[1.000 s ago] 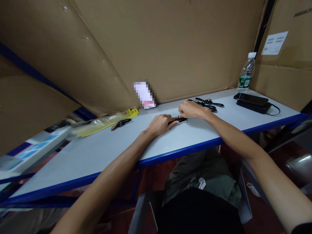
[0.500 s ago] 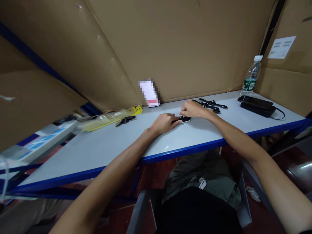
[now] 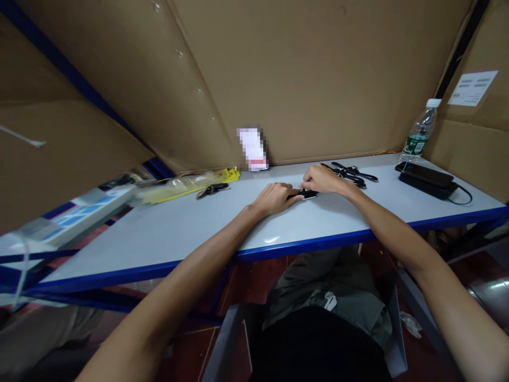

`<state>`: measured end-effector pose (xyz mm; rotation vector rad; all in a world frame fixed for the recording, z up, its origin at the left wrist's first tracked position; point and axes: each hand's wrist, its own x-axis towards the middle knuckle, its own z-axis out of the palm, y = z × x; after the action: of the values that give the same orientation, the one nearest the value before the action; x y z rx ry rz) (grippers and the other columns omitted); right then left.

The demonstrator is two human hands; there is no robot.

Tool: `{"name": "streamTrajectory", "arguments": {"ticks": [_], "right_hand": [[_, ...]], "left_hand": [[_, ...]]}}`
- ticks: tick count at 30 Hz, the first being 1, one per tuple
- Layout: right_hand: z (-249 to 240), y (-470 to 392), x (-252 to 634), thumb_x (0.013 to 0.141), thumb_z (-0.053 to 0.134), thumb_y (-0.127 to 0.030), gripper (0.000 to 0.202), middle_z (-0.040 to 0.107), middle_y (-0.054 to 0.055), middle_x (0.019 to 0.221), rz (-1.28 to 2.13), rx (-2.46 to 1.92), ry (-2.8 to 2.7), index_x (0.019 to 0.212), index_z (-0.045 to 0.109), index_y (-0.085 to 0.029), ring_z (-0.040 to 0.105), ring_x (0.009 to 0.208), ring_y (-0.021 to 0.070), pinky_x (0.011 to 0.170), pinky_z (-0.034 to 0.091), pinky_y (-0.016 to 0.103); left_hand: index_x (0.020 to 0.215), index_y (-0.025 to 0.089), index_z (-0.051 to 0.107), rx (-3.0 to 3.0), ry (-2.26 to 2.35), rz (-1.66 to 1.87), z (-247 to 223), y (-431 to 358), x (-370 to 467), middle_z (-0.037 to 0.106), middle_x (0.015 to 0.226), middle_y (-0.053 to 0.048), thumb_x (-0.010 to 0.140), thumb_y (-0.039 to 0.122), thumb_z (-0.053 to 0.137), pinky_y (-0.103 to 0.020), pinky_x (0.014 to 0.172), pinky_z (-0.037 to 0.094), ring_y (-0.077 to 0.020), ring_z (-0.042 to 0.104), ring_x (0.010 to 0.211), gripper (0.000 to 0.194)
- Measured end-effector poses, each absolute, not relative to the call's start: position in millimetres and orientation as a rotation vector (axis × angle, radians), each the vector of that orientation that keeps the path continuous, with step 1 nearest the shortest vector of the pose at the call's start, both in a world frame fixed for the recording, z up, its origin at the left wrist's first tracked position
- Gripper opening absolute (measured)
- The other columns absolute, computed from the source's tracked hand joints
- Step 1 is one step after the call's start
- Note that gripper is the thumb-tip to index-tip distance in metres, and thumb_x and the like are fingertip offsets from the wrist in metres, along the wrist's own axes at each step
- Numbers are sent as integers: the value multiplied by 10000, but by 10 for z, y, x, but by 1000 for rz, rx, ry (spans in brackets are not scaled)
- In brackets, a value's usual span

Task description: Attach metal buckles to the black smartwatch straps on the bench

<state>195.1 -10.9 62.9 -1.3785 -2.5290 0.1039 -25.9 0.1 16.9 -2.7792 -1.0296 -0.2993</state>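
Note:
My left hand [image 3: 277, 198] rests on the worktable with its fingers closed around the left end of a slender black tool [image 3: 310, 194], which lies flat. A thin pale edge shows along the tool's front. My right hand [image 3: 321, 179] is bent over the tool's middle, its fingertips pinched together on it. Whatever small part they grip is hidden. Just behind and to the right of my right hand lie several black two-handled tools [image 3: 353, 172] that look like spokeshaves, partly overlapping.
A phone [image 3: 254, 151] leans against the cardboard at the back. To the left are a dark slim object [image 3: 213, 190] and yellow cards in clear plastic [image 3: 186, 188]. On the right stand a water bottle [image 3: 419, 132] and a dark phone [image 3: 423, 174] on a black case. A blue edge [image 3: 310, 246] borders the table [image 3: 167, 233].
The view has shifted slightly, so the table's things sit a little further right. Both hands keep their places on the black tool, with no clear change in grip.

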Motion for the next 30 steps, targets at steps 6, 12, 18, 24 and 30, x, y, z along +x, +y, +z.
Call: {"name": "streamTrajectory", "arguments": {"ticks": [6, 12, 18, 24, 30], "right_hand": [[615, -91, 1960, 970, 608, -348, 288, 779, 103, 942, 39, -1363, -2512, 1023, 834, -177, 647, 827, 181, 686, 338, 272], [650, -144, 1953, 943, 649, -374, 283, 782, 133, 969, -11, -1455, -2546, 1005, 832, -168, 680, 868, 220, 690, 364, 289], [678, -170, 1947, 961, 610, -383, 321, 780, 146, 927, -31, -1478, -2548, 985, 835, -156, 683, 855, 233, 694, 365, 303], [620, -124, 1952, 928, 645, -387, 300, 767, 127, 873, 3, -1463, -2533, 933, 830, -151, 639, 778, 200, 669, 341, 291], [594, -48, 1910, 933, 564, -306, 326, 686, 23, 669, 330, -1293, -2472, 897, 832, -123, 556, 649, 134, 648, 328, 262]], "left_hand": [[1193, 216, 776, -2755, -1024, -288, 173, -1, -254, 719, 901, -100, 1066, 596, 309, -323, 706, 400, -211, 652, 796, 615], [1179, 206, 776, -2756, -1013, -286, 174, 2, -258, 713, 894, -96, 1069, 597, 314, -316, 696, 389, -214, 652, 791, 615], [1188, 215, 773, -2764, -1010, -307, 154, 21, -263, 712, 893, -93, 1067, 600, 318, -319, 692, 384, -211, 647, 790, 609], [1211, 225, 772, -2765, -1023, -300, 164, 8, -259, 708, 892, -102, 1065, 600, 302, -334, 699, 388, -221, 645, 788, 618], [1194, 222, 776, -2788, -1011, -317, 160, 18, -261, 706, 892, -102, 1060, 616, 294, -336, 685, 384, -222, 642, 779, 637]]}}
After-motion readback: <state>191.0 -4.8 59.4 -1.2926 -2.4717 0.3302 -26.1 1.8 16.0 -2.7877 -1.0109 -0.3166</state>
